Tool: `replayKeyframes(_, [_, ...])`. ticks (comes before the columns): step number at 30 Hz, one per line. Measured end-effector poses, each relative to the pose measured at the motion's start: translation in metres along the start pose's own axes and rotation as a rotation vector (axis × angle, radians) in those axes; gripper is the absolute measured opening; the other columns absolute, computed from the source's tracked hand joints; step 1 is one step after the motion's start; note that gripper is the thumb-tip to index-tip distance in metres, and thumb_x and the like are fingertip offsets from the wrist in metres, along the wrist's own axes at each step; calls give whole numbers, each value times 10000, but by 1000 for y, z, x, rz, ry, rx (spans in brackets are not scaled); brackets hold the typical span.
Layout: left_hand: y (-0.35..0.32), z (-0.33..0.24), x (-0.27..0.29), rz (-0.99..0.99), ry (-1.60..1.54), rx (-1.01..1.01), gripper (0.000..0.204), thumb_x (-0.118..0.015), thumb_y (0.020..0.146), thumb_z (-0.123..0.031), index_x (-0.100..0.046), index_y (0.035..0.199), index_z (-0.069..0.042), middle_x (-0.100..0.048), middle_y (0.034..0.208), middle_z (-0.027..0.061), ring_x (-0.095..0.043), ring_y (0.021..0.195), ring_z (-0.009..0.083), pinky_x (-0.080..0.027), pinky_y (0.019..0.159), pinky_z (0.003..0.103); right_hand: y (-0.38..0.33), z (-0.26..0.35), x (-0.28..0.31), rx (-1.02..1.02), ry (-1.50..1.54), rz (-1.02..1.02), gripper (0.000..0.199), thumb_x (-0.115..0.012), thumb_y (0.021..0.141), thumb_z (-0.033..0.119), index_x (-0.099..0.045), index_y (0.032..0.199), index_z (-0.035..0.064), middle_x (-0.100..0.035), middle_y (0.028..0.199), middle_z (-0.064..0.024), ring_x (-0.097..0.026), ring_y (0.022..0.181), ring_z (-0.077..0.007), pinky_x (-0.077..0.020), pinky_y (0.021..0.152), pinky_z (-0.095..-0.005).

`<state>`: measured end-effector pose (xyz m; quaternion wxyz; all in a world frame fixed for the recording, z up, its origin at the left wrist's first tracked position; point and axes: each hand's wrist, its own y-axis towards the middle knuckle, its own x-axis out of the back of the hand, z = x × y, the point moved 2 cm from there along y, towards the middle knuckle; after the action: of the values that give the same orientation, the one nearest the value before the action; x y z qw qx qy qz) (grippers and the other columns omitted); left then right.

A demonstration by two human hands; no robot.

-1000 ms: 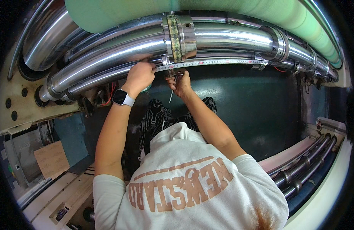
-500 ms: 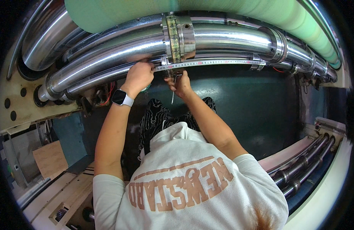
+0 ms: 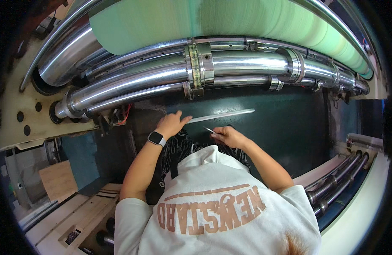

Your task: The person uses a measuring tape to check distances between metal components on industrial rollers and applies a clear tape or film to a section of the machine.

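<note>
My left hand (image 3: 172, 124), with a watch on its wrist, is closed around a tape measure whose case is hidden under the palm. From its thumb side the pale tape blade (image 3: 223, 115) sticks out to the right, over the dark floor and apart from the machine. Lower and to the right, my right hand (image 3: 230, 137) pinches a thin metal rod-like tool (image 3: 208, 129), its tip pointing up and left. Beyond both hands runs a polished steel shaft (image 3: 247, 63) carrying a wide metal collar (image 3: 199, 63). A thinner bar (image 3: 238, 80) lies below it, with a small clamp ring (image 3: 193, 91).
A large green-covered roll (image 3: 162, 25) hangs above the shafts. More collars (image 3: 291, 64) sit farther right. The machine's side frame (image 3: 17, 114) stands at left, with red wires (image 3: 127, 114) near it. Other rollers (image 3: 336, 182) lie behind me at right.
Both hands have drawn back from the shaft toward my body, the right one also moving right. The tape blade, earlier held along the bar and collar, has come away with my left hand.
</note>
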<state>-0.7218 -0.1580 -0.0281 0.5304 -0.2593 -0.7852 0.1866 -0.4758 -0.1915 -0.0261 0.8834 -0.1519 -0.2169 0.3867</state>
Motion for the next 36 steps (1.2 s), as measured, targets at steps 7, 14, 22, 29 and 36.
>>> replayKeyframes(7, [-40, 110, -67, 78, -138, 550, 808, -266, 846, -646, -366, 1289, 22, -456, 1228, 280, -458, 1115, 420, -382, 929, 465, 75, 18, 49, 205, -848, -399, 265, -506, 859, 335, -588, 829, 86, -547, 801, -115, -588, 731, -302, -482, 598, -415])
replayKeyframes(14, [-134, 198, -131, 117, -133, 856, 818, -200, 850, -657, -301, 1353, -19, -373, 1332, 234, -388, 1200, 393, -313, 1002, 452, 92, 18, 54, 215, -1025, -371, 239, -533, 821, 324, -635, 787, 110, -545, 875, -80, -562, 892, -246, -469, 689, -369])
replayKeyframes(22, [-126, 181, -133, 230, -217, 776, 772, -233, 870, -622, -311, 1343, -16, -371, 1334, 229, -362, 1222, 384, -306, 1014, 448, 99, 15, 61, 250, -1083, -397, 209, -539, 798, 295, -642, 757, 118, -565, 980, -82, -557, 904, -233, -447, 766, -364])
replayKeyframes(29, [-76, 185, -112, 204, -320, 640, 716, -265, 888, -580, -361, 1293, 3, -418, 1285, 249, -407, 1176, 399, -343, 974, 450, 104, 11, 62, 215, -1123, -408, 181, -536, 785, 280, -652, 768, 143, -562, 920, -72, -554, 878, -220, -440, 745, -343])
replayKeyframes(36, [-77, 194, -86, 154, -229, 492, 674, -337, 874, -566, -461, 1190, 17, -509, 1153, 281, -471, 1091, 416, -376, 911, 450, 100, 20, 51, 155, -1114, -462, 145, -544, 728, 214, -659, 720, 125, -573, 882, -70, -569, 865, -218, -449, 724, -341])
